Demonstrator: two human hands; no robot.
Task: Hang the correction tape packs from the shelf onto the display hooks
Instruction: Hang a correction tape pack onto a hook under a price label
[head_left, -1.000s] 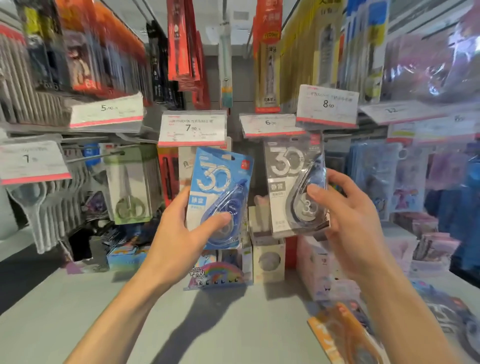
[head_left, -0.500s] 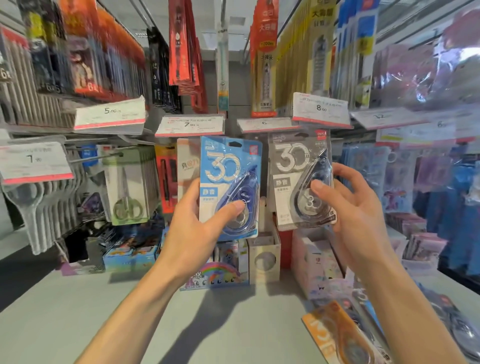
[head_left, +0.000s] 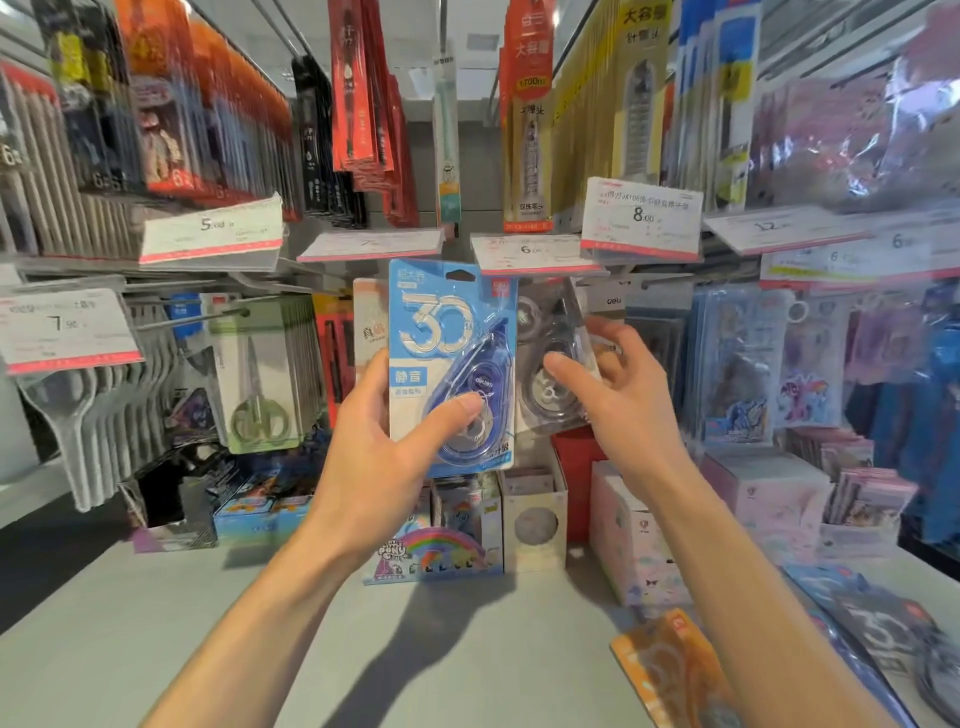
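My left hand (head_left: 384, 457) holds a blue correction tape pack (head_left: 452, 358) upright, thumb on its blister, its top just under the middle price tag (head_left: 371, 244). My right hand (head_left: 618, 395) grips a grey correction tape pack (head_left: 550, 364), turned edge-on and pushed back beneath the 6.00 price tag (head_left: 535, 252); whether it sits on a hook is hidden. An orange correction tape pack (head_left: 675, 670) and several blue and dark ones (head_left: 872, 623) lie on the grey shelf (head_left: 156, 623) at lower right.
Scissors packs (head_left: 260, 384) hang on a hook to the left. Small boxes (head_left: 535, 514) and a rainbow display carton (head_left: 436, 551) stand at the shelf's back. Rows of hanging stationery fill the hooks above and at both sides.
Both hands have risen and moved in toward the hooks. The grey pack has turned edge-on and gone further back under its tag; the blue pack came up close to the middle tag.
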